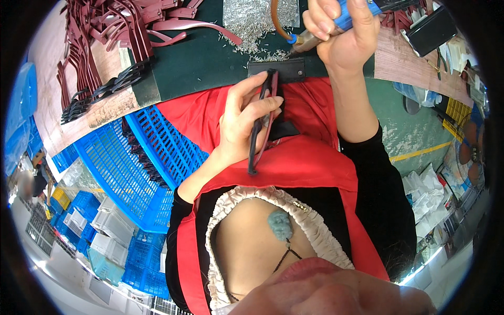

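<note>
My left hand (244,118) holds an eyeglass frame (255,137) with a dark front and a maroon temple, thumb and fingers pinching it. The frame's upper end lies at a small black metal block (291,71) on the table's edge. Wrapped in my right hand (349,44) is a powered screwdriver with a blue body (344,21). Its narrow tip points down-left, close to a scatter of tiny screws (270,55) just beyond the block. An amber tube (274,18) with a blue end meets the tool near its tip.
A heap of tiny screws (252,29) lies on a clear bag. Maroon temples (126,31) and rows of eyeglass frames (84,100) cover the table's left. A black phone-like device (431,31) sits at the right. Blue baskets (121,168) stand below the table's left edge.
</note>
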A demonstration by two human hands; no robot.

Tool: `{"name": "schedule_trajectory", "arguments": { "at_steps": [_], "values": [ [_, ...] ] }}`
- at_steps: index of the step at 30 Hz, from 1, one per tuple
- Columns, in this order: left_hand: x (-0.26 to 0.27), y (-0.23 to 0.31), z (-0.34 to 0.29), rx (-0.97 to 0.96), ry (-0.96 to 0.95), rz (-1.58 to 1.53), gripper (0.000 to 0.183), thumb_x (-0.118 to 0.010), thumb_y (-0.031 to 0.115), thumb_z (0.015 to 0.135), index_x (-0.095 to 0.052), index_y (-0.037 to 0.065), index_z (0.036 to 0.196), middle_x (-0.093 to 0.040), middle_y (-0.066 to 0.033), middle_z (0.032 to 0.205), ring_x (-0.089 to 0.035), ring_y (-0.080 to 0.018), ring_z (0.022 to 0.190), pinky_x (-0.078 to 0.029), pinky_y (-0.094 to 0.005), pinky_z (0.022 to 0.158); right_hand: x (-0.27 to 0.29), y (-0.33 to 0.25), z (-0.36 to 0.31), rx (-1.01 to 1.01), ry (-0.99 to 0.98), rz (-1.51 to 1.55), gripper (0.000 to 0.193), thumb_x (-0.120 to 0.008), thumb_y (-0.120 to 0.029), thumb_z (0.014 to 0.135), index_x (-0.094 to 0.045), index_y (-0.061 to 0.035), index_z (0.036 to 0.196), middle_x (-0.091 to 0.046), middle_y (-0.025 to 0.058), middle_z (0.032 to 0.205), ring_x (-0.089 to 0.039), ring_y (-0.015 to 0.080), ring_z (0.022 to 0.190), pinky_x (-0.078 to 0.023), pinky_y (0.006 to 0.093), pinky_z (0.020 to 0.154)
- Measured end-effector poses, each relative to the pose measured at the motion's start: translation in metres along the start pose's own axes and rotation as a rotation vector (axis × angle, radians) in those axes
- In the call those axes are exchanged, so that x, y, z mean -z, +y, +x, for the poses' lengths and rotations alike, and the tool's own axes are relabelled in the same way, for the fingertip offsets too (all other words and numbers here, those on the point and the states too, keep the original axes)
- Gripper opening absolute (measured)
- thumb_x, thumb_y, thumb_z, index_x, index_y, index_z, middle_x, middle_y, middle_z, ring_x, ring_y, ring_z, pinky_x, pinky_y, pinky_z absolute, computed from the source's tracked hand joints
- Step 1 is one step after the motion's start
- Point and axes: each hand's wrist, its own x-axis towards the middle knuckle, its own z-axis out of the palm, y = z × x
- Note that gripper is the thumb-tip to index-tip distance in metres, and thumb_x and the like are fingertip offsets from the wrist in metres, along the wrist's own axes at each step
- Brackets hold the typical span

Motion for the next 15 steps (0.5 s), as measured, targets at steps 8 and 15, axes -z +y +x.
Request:
{"name": "schedule_trajectory", "arguments": {
  "at_steps": [8,15],
  "values": [
    [-0.008,-0.008,0.007,-0.298,-0.074,0.13,0.042,-0.076,-0.014,0.077,-0.071,0.007,0.113,-0.051,-0.0222,0.139,-0.069,-0.0313,0.11,-0.059,-0.0359,0.089,-0.002,-0.006,-0.007,0.02,-0.019,-0.139,0.035,-0.057,-0.024,0.105,-0.051,-0.0005,0.13,-0.052,0.0054,0.073,-0.049,0.0126,0.052,-0.039,0.0245,0.045],
    [-0.011,-0.007,0.01,-0.312,-0.033,0.12,0.042,-0.078,-0.015,0.076,-0.071,0.006,0.112,-0.05,-0.0226,0.139,-0.067,-0.0337,0.115,-0.059,-0.038,0.091,-0.002,0.014,0.002,0.032,0.102,0.281,0.024,-0.059,-0.022,0.105,-0.054,-0.0037,0.12,-0.051,0.0044,0.073,-0.049,0.0129,0.053,-0.038,0.0249,0.044]
  ]
}}
